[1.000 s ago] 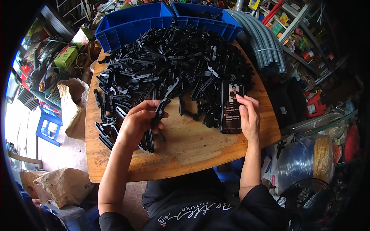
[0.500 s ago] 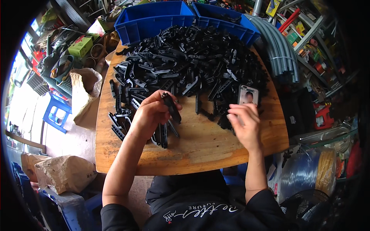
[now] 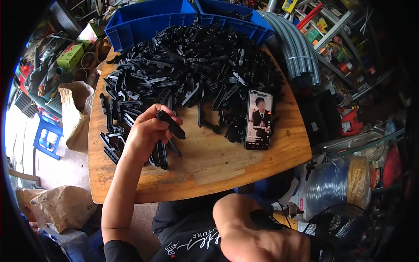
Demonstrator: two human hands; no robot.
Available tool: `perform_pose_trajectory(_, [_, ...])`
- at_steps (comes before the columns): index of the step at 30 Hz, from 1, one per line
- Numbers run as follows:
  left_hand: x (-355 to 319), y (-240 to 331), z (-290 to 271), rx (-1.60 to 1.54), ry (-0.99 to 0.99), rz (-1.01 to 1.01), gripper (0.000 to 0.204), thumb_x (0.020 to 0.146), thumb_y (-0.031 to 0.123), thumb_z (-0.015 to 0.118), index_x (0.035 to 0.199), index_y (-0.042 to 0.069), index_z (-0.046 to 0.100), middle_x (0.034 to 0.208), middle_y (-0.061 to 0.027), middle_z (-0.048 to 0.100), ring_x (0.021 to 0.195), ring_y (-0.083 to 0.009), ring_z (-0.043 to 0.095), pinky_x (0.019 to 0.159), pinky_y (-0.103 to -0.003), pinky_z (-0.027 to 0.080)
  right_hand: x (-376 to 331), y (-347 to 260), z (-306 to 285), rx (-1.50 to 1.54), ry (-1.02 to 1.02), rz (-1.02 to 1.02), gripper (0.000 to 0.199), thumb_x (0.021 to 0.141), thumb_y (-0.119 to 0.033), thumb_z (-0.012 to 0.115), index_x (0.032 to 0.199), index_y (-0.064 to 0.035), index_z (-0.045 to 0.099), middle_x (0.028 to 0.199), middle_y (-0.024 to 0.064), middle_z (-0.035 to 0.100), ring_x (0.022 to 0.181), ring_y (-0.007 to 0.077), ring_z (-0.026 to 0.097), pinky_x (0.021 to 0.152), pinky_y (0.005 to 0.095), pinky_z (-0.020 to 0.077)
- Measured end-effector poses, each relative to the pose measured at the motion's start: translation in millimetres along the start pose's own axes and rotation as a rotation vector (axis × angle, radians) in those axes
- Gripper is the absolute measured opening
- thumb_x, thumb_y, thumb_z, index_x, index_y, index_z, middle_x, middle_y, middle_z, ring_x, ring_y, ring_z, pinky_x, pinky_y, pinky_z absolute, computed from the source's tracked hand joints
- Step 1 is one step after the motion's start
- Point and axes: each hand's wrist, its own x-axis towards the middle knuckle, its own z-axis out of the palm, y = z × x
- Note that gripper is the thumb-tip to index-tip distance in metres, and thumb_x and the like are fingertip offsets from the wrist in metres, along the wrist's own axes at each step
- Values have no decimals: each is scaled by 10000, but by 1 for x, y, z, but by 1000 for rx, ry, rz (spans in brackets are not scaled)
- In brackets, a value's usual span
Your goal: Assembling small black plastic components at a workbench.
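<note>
My left hand (image 3: 146,131), raised over the front left of the wooden table (image 3: 218,174), pinches a small, long black plastic part (image 3: 171,125) between thumb and fingers. Close to my chest at the lower right is my right hand (image 3: 262,240); its back shows, blurred, and its fingers are hidden. A big heap of similar black plastic parts (image 3: 192,65) covers the far half of the table. Several loose ones lie under and beside my left hand. A smartphone (image 3: 259,120) with its screen lit rests against the heap's right front, showing a person in a dark suit.
Two blue plastic bins (image 3: 150,26) stand at the table's far edge. Coiled grey hoses (image 3: 299,54) hang to the right, by cluttered shelves. A brown paper sack (image 3: 76,115) and a blue stool (image 3: 48,136) are on the left; a black fan (image 3: 338,227) is at lower right.
My right hand has left the phone and come back toward my chest, uncovering the screen. My left hand keeps its black part. The whole view has shifted, with the table now further left.
</note>
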Motion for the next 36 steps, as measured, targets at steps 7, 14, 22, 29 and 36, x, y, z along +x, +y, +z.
perform_pose_trajectory(7, [-5, 0, -9, 72, 43, -1, 219, 733, 46, 497, 946, 66, 542, 899, -105, 637, 605, -93, 540, 543, -200, 441, -16, 16, 31, 165, 297, -101, 552, 982, -255, 320, 462, -123, 448, 451, 25, 442, 447, 131, 486, 790, 389, 543])
perform_pose_trajectory(14, [3, 0, -13, 57, 51, 28, 209, 744, 43, 493, 946, 70, 543, 887, -96, 638, 599, -97, 533, 528, -204, 431, -15, 13, 17, 372, 59, 46, 535, 986, -236, 340, 476, -115, 447, 493, 57, 484, 511, 175, 530, 805, 401, 537])
perform_pose_trajectory(22, [6, 0, -13, 61, 55, 28, 204, 743, 40, 503, 940, 68, 549, 869, -87, 638, 594, -92, 533, 527, -201, 431, 9, 56, 5, 88, -14, -497, 509, 984, -181, 335, 524, -71, 525, 512, 81, 507, 512, 171, 535, 771, 376, 553])
perform_pose_trajectory(29, [0, -2, -17, 114, 71, 35, 252, 728, 62, 499, 977, 62, 538, 902, -129, 642, 578, -100, 541, 518, -196, 436, -20, 24, 19, 247, 193, -86, 513, 979, -233, 360, 516, -81, 520, 509, 69, 498, 514, 173, 527, 801, 371, 548])
perform_pose_trajectory(36, [5, 1, -14, 77, 51, 29, 212, 748, 45, 491, 952, 65, 546, 886, -95, 643, 601, -93, 529, 539, -204, 432, -4, 30, 1, 136, 80, -110, 497, 969, -167, 390, 513, -23, 524, 511, 162, 544, 530, 249, 581, 782, 424, 551])
